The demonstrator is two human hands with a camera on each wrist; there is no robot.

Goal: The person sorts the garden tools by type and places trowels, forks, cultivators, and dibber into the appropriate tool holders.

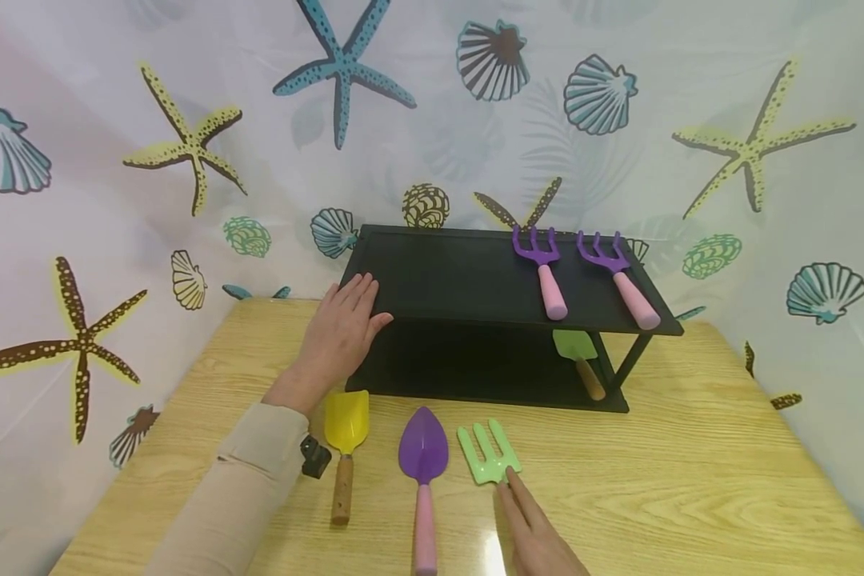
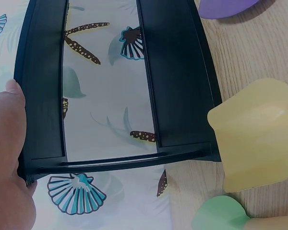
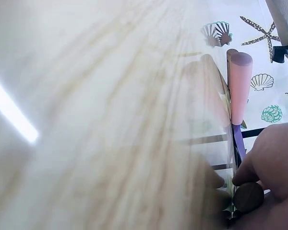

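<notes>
My left hand (image 1: 341,326) rests on the left end of a black two-tier shelf (image 1: 446,272), its fingers straight on the top board. In the left wrist view that hand (image 2: 7,158) touches the shelf's side edge. My right hand (image 1: 540,540) holds a light green hand fork (image 1: 490,460) on the table. The right wrist view shows the fork's round wooden handle end (image 3: 248,197) between its thumb and fingers; the head view hides the handle. Left of the fork lie a purple trowel (image 1: 423,452) with a pink handle and a yellow shovel (image 1: 346,420) with a wooden handle.
Two purple hand forks (image 1: 551,288) (image 1: 634,296) with pink handles lie on the shelf top, at the right. A green shovel (image 1: 576,346) leans on the lower tier. Another green tool (image 2: 221,213) lies beside the yellow shovel. A shell-print cloth (image 1: 432,144) hangs behind the wooden table (image 1: 720,480).
</notes>
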